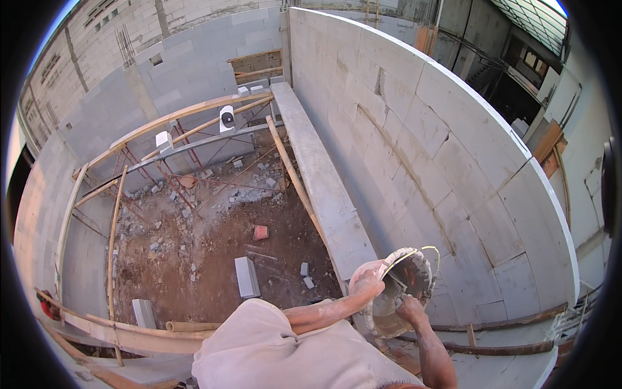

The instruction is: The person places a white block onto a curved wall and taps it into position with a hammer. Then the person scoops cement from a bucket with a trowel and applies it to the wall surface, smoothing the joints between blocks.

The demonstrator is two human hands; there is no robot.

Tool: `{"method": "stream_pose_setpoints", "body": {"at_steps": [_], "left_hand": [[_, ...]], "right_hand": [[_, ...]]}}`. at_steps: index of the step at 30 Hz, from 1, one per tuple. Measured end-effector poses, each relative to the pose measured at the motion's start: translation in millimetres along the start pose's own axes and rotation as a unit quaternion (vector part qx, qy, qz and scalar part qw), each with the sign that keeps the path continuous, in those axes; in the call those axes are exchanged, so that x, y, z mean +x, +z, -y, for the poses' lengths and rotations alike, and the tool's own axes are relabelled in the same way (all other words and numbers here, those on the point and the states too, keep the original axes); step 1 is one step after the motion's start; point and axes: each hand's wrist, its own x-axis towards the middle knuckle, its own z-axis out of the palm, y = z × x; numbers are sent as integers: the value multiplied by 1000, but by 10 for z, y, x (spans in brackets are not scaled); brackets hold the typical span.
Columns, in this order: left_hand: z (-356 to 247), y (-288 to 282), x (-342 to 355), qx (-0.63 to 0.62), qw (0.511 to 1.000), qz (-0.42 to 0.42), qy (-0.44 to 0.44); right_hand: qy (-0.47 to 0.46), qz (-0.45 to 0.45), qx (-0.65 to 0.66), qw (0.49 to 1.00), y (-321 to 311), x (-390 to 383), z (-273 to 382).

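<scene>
"What's in the grip?"
"The left hand clasps the bucket at its rim. The right hand is curled at the mouth; whether it holds anything, I cannot tell."
"And the bucket sits where?"
"Before the body, near the close end of the grey plank, beside the block wall."
"Which step?"
"Working the contents, I'd judge. Next calls for a steady left grip while the right clears the rim."

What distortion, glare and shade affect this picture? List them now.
Head view: the tall block wall bows along its top edge; head view: black borders ring the scene; head view: the translucent roof looks bright; head view: shade darkens the bucket's inside.
</scene>
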Motion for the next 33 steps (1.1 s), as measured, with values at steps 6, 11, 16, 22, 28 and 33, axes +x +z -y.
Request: {"method": "stream_pose_setpoints", "body": {"at_steps": [6,11,16,22,28,33], "left_hand": [[245,76,-11,-75,997,-19,-11],[397,-4,-46,-34,999,-30,-22],[554,28,-162,3,997,-73,-3],[623,-162,-104,2,999,-32,-19],[803,-202,-114,-17,999,-19,-31],[793,-184,-70,-27,999,-3,-26]], "right_hand": [[3,156,-36,987,-48,-338,152],[-151,176,8,973,-222,-368,42],[-120,91,40,988,-374,47,220],[-267,-7,-150,952,319,46,361],[-346,96,-237,903,196,-52,344],[-331,120,-295,888,-301,-10,378]]}}
